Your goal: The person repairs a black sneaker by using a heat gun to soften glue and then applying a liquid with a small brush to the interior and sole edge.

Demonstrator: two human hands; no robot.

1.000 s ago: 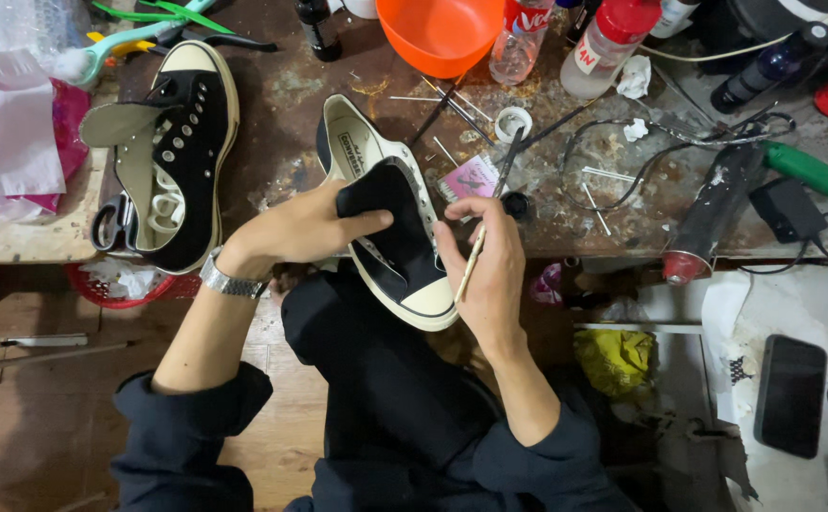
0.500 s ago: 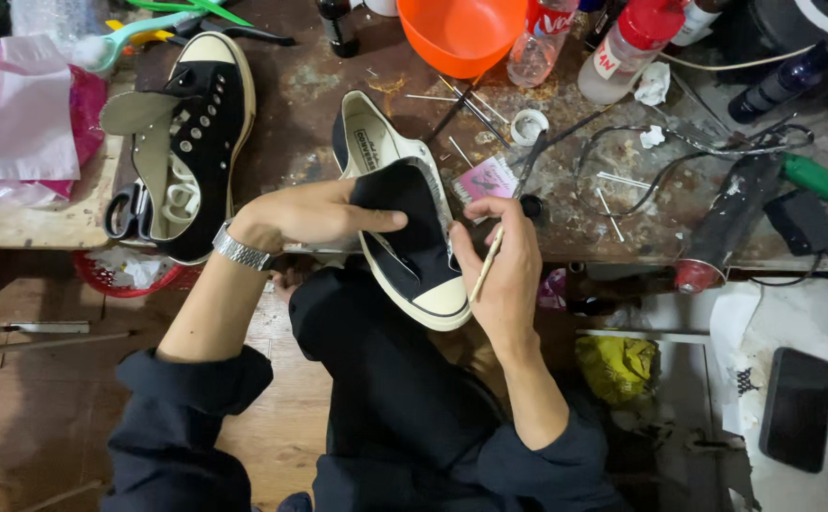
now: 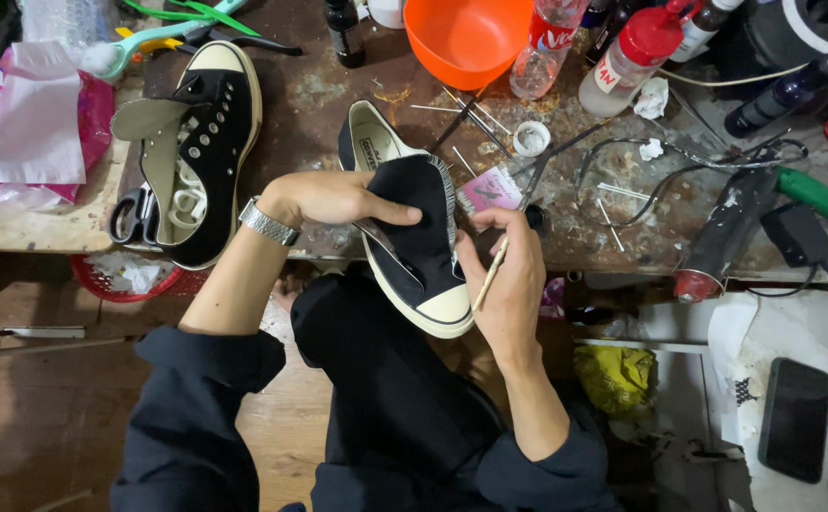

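Under our fingers lies the stained workbench [image 3: 338, 95], its edge just past the left knuckles, and from it we work down to the smaller things. The black canvas sneaker [image 3: 414, 242] rests across our lap and against the bench edge, toe cap toward us; the left hand [image 3: 324, 197] is closed over its upper, thumb lying on the canvas and fingers wrapped round the far side, pinning it steady. Beyond the left wrist sits the second sneaker [image 3: 196, 142], unlaced with its tongue folded out, on scissors [image 3: 134, 216]. Past the fingertips stands the orange bowl [image 3: 466, 38]. The right hand [image 3: 509, 275] pinches a thin wooden stick [image 3: 490, 275] between thumb and fingers, its tip touching the sole edge beside the toe cap. We judge this to be detail work along the sole seam; the next stroke calls for a firm left grip and light, guided pressure from the stick.
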